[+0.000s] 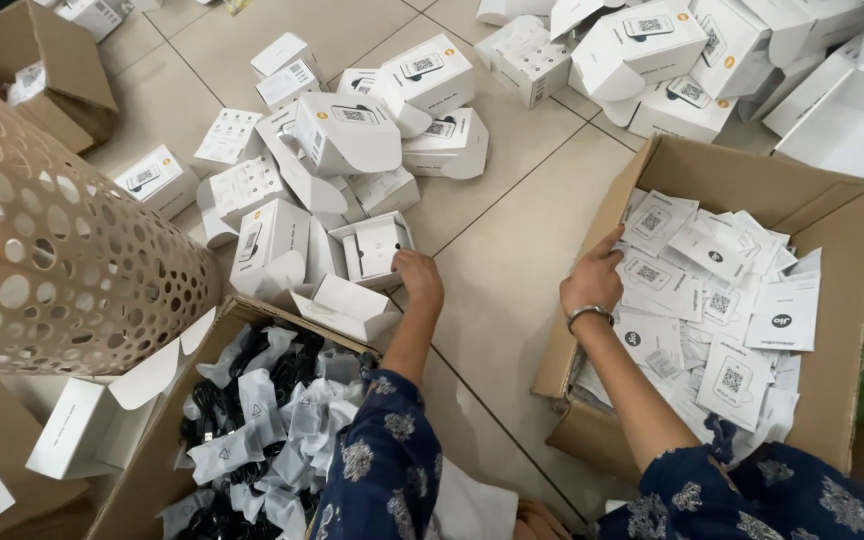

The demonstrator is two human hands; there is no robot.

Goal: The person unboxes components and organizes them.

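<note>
From the head camera, looking down at a tiled floor (497, 270): the left hand (418, 277) is closed over the edge of a small open white box (374, 245), fingers curled on its rim. Just beyond that hand lies a loose heap of white boxes (337, 150); just below it sits another open box with its flap out (344, 308), and nearer the body a cardboard carton of black cables in clear bags (252, 420).

The right hand (592, 280), a bangle at its wrist, reaches into a large cardboard carton (832, 300) and rests on a stack of printed white leaflets (697, 300), fingers extended and pressed flat; whether it has pinched one up I cannot tell.

The leaflets lie loose and overlapping, so the right hand could well lift several at once or slide the stack askew. The left hand grips only the box's rim, so the light box may tip or its flap fold inward. A perforated basket (52, 230) stands well to the left.
</note>
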